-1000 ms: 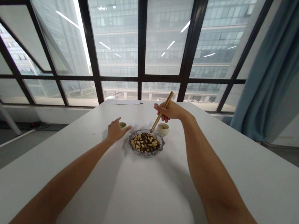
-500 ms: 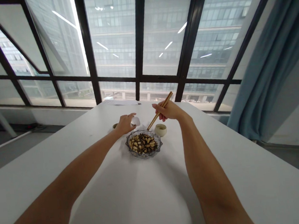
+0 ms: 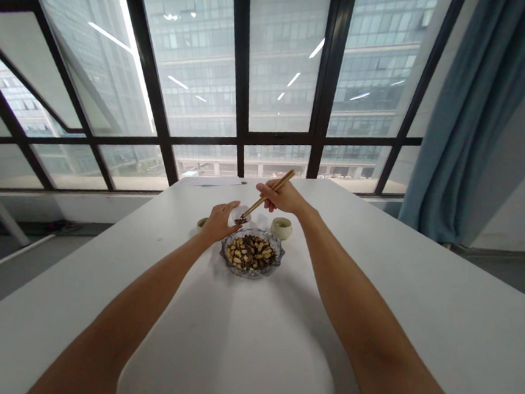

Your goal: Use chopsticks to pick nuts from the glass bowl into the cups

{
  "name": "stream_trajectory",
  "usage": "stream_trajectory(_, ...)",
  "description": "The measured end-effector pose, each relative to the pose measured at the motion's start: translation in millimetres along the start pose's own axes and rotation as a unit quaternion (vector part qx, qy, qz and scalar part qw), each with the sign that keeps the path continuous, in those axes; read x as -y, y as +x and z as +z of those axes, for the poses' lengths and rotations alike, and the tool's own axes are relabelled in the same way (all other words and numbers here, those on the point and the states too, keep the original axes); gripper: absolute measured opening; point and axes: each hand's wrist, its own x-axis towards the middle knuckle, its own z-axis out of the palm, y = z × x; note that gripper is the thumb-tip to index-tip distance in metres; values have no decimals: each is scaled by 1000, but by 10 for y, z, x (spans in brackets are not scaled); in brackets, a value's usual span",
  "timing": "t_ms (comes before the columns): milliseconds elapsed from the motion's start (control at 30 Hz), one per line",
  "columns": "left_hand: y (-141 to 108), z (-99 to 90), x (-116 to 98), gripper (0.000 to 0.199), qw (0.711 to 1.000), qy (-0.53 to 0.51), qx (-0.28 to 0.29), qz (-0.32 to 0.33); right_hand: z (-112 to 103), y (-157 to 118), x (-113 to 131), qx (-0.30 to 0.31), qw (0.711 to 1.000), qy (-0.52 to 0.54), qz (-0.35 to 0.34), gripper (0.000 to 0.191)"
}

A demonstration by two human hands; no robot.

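- Tan chopsticks (image 3: 255, 205) sit slanted in the right hand (image 3: 281, 196), pinched between thumb and fingers; I judge them light and stiff, best held well back from the tips.
- Their tips reach dark seeds (image 3: 240, 221) in a small pale dish (image 3: 235, 213), just behind the bowl; whether they grip any, I cannot tell.
- I see the left hand (image 3: 219, 222) curled around the dish, thumb at the near side. It looks thin and light, so I would hold it gently by the rim.
- Nuts and more dark seeds fill the glass bowl (image 3: 254, 274) on the tabletop (image 3: 257, 344); it looks heavier, rigid and breakable, best taken by opposite sides.
- The seeds look small, hard and slippery.
- One cup (image 3: 282, 228) stands just beside the bowl; another (image 3: 201, 224) is partly hidden by the left hand.
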Motion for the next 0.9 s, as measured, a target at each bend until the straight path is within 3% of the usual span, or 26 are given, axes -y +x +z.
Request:
stream_trajectory(133, -2, -2, -43, 72, 1000, -5, -1, -21, 104, 29, -126, 32, 999, -30, 4, 45)
stream_trajectory(333, 56, 12, -79, 73, 991, 21, 73, -109, -93, -17, -12, 4, 999, -31, 18, 57)
stream_trajectory(567, 107, 66, -27, 65, 972, 50, 138, -184, -152, -56, 61, 75, 994, -55, 63, 55)
stream_trajectory(633, 54, 51, 21, 62, 977, 54, 117, -169, -117, -51, 40, 82, 993, -51, 62, 54)
stream_trajectory(767, -179, -25, 167, 50, 988, 79, 24, -129, -43, -35, -14, 91, 994, -25, 62, 55)
stream_trajectory(900, -471, -91, 288, 51, 982, 84, -53, -162, 29, -25, -63, 109, 991, -14, 77, 55)
